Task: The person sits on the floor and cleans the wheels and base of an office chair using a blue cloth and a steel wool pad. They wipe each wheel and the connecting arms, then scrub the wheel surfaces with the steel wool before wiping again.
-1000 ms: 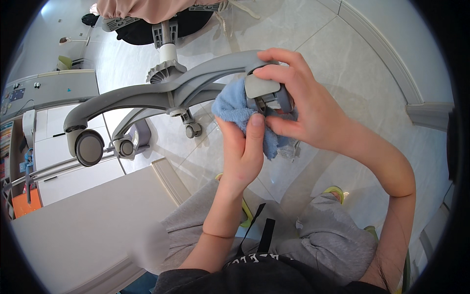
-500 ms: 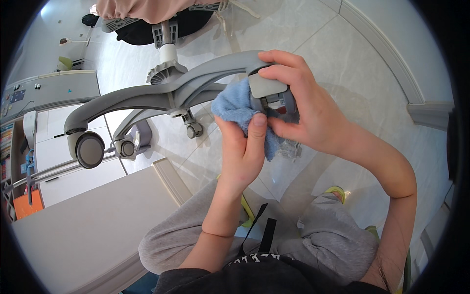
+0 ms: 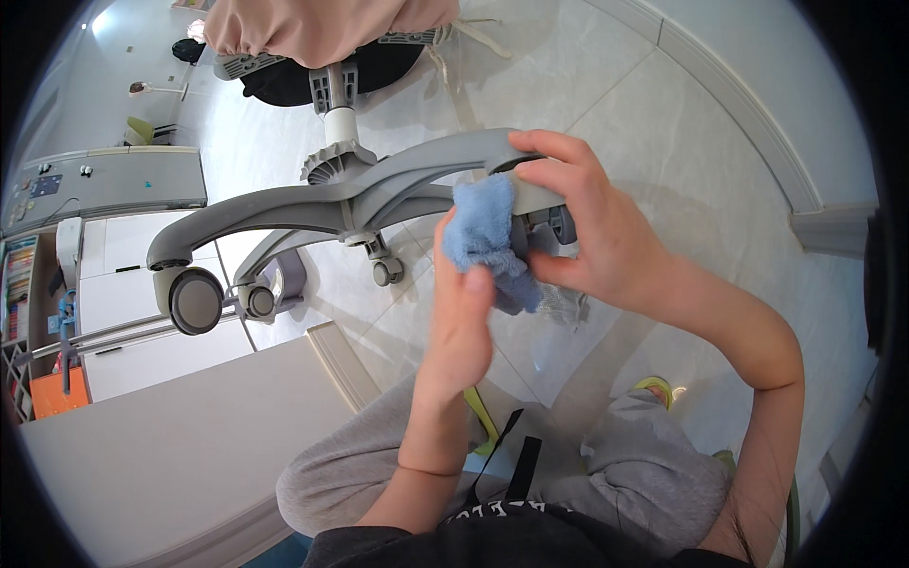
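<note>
A grey swivel-chair base (image 3: 275,206) lies tipped on its side, its legs spread out before me. My right hand (image 3: 606,237) grips the caster (image 3: 541,201) at the end of the right-hand leg, fingers over the top and thumb below. Bunched against the left side of that caster is a blue cloth (image 3: 481,223), which my left hand (image 3: 462,331) holds from below. The left fingers are mostly hidden behind the cloth, and the thumb is slightly blurred. Part of the caster's wheel is covered by cloth and hand.
Other casters (image 3: 196,301) stick out at the left. A pink cover (image 3: 327,26) drapes the chair seat at the top. A pale cabinet panel (image 3: 189,440) stands at lower left, a wall with skirting (image 3: 734,104) at right. Clear crumpled plastic (image 3: 568,308) shows below the caster.
The chair base sits lower and further right in the picture. The cloth now lies higher over the caster's left side, and my left thumb has moved down from the caster's front.
</note>
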Demonstrator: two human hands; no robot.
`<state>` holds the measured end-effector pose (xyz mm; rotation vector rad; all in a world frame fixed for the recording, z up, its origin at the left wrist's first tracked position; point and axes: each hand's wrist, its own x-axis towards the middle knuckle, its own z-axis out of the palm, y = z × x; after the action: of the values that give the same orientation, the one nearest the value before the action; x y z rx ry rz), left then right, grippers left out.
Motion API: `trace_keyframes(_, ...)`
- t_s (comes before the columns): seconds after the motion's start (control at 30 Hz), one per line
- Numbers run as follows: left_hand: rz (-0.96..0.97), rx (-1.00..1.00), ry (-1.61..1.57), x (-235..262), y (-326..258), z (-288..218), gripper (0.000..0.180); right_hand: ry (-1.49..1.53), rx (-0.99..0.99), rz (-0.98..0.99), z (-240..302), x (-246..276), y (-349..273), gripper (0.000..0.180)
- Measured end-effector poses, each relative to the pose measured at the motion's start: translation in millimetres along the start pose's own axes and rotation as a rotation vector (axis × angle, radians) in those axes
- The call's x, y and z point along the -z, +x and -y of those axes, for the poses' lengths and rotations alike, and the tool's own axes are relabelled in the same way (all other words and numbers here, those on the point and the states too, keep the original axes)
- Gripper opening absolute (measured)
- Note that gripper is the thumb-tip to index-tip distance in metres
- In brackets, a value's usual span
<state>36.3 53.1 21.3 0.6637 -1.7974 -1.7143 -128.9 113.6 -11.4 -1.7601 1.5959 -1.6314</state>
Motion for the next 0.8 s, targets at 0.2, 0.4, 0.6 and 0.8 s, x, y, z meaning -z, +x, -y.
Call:
trace_keyframes(0.2,-0.05,-0.024,0.284,-11,2,-2,0.048,-0.052,0.018,-0.017,2,-4,1,0.064)
trace_keyframes(0.4,-0.112,-0.021,0.223,-14,17,9,0.04,-0.044,0.023,-0.031,0,-5,-1,0.065)
trace_keyframes(0.6,-0.276,0.01,-0.071,-17,29,19,0.027,0.002,0.046,-0.028,-3,-5,0,0.066)
trace_keyframes(0.8,-0.297,0.013,-0.09,-18,19,45,0.028,-0.002,0.054,0.009,-5,-4,-2,0.068)
